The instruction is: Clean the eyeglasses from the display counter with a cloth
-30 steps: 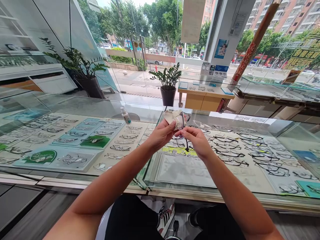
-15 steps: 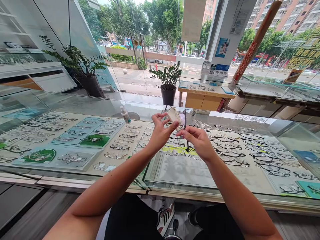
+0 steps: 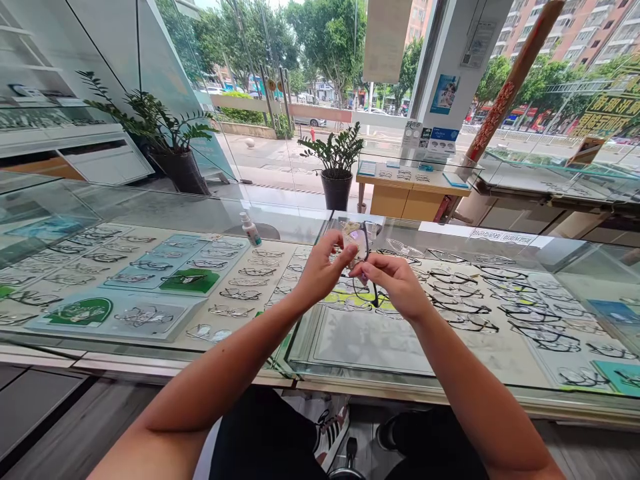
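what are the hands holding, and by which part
The right hand pinches a pair of glasses near the middle of the frame. The left hand holds a pale cloth at the upper lens; its exact grip is hidden.

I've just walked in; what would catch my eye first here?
Probably the dark-framed glasses mid-picture: the person's right grip holds them, while the left grip has what looks like a pale cloth at one lens. Then the rows of eyeglasses in the glass counter below. Beyond, upper middle, a leafy potted plant stands against the bright street.
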